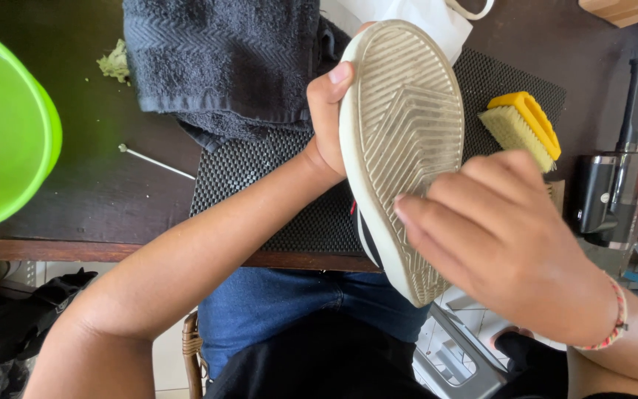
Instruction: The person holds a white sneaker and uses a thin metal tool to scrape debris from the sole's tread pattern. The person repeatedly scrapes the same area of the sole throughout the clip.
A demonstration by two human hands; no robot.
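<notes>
Right hand (500, 236) perhaps rubs shoe (404, 140) sole.

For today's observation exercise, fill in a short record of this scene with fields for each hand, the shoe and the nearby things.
left hand: grips the shoe's edge
right hand: fingers lie on the sole
shoe: sole up, ribbed, off-white
brush: yellow, on black mat
towel: dark grey, on table
bowl: green, at left

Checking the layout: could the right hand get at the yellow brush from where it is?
Probably yes: the right hand rests on the shoe sole, and the yellow brush lies just beyond it on the mat, nothing between.
</notes>
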